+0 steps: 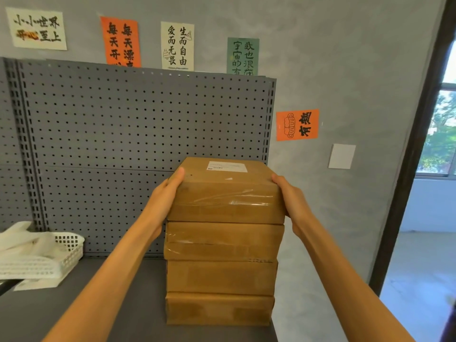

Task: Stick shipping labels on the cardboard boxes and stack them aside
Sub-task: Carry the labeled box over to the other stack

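Observation:
A stack of several flat cardboard boxes point(220, 275) stands on the grey shelf point(128, 304) near its right end. The top box point(225, 201) is sealed with clear tape and carries a white shipping label point(227, 166) on its upper face. My left hand point(164, 201) presses against the top box's left side, thumb on the upper edge. On the opposite side my right hand point(291, 201) grips the right side of the same box. The top box sits on the stack, overhanging slightly to the right.
A grey pegboard back panel point(123, 124) rises behind the shelf. At the left, a white plastic basket point(70, 245) holds white bags. Paper posters hang on the grey wall point(320, 70). A dark door frame point(407, 169) and a window lie to the right.

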